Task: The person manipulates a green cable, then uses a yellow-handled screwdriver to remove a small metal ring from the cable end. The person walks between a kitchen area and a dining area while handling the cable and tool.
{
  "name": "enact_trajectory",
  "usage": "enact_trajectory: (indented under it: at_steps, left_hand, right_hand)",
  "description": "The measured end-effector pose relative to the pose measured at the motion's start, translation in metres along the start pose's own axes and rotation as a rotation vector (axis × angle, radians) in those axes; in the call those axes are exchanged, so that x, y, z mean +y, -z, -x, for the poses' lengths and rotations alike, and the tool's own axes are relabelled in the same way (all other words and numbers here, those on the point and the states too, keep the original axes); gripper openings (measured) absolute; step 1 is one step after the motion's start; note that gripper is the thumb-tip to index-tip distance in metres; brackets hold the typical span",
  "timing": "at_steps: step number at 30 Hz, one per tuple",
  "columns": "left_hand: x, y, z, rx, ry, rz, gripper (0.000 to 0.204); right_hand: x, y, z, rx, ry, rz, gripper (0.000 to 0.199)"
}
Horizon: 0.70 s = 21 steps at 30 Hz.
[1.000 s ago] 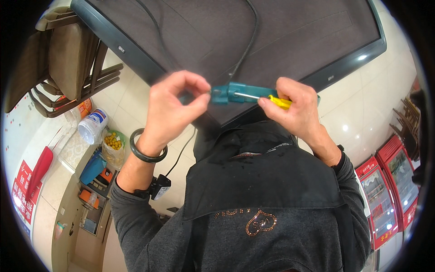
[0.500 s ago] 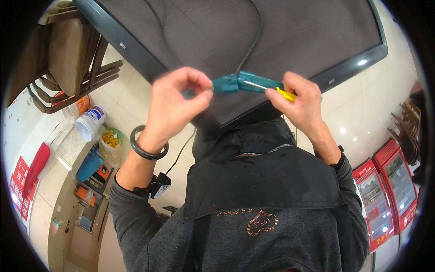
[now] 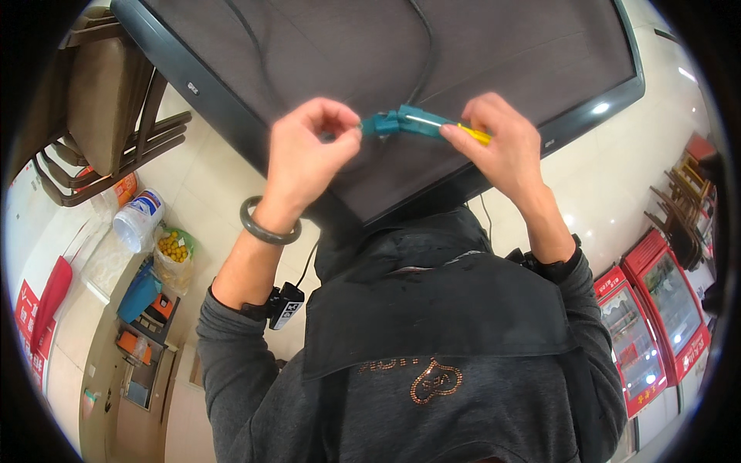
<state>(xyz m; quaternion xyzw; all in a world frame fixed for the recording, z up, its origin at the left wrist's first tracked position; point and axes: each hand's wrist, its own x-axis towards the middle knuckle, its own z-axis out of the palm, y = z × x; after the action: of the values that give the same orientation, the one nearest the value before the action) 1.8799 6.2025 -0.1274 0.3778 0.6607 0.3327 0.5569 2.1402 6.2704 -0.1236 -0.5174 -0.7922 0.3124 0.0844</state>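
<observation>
A teal plastic piece (image 3: 387,122) with a jointed middle spans the gap between my hands, over a large flat black screen panel (image 3: 370,77). My left hand (image 3: 309,158) is closed in a pinch at the piece's left end. A small bit shows at those fingertips, too small to name. My right hand (image 3: 505,147) grips a screwdriver with a yellow handle (image 3: 474,134); its thin metal shaft lies along the teal piece, pointing left. Whether the right fingers also hold the teal piece is hidden. A dark cable (image 3: 421,69) runs up from near the middle of the piece.
Stacked brown chairs (image 3: 108,100) stand at the left. Below them are a white bucket (image 3: 139,220), a bag of yellow fruit (image 3: 174,248) and a counter with shelves (image 3: 100,339). Red-framed display fridges (image 3: 664,301) and more chairs (image 3: 683,204) are at the right.
Both hands and the teal piece sit slightly higher in the picture, and the whole surroundings have shifted a little left. The screwdriver remains in my right hand, its shaft lying flatter.
</observation>
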Motion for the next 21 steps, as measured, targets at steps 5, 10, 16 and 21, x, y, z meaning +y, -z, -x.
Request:
enact_trajectory:
  at_steps: [5,10,16,21]
  left_hand:
    - [0.0,-0.005,-0.002,-0.016,0.006,0.128,0.014]
    - [-0.001,-0.007,-0.002,-0.003,-0.008,0.148,0.014]
    - [-0.003,-0.012,-0.001,0.003,-0.032,0.164,0.015]
    - [0.01,-0.009,-0.001,0.014,-0.059,0.188,0.016]
  right_hand:
    - [-0.01,0.022,0.002,0.006,0.118,0.029,0.039]
    - [-0.003,0.037,0.005,-0.135,0.008,-0.156,0.04]
    - [0.003,0.038,0.011,-0.178,-0.166,-0.294,0.045]
    - [-0.014,0.039,-0.004,-0.122,-0.089,-0.389,0.046]
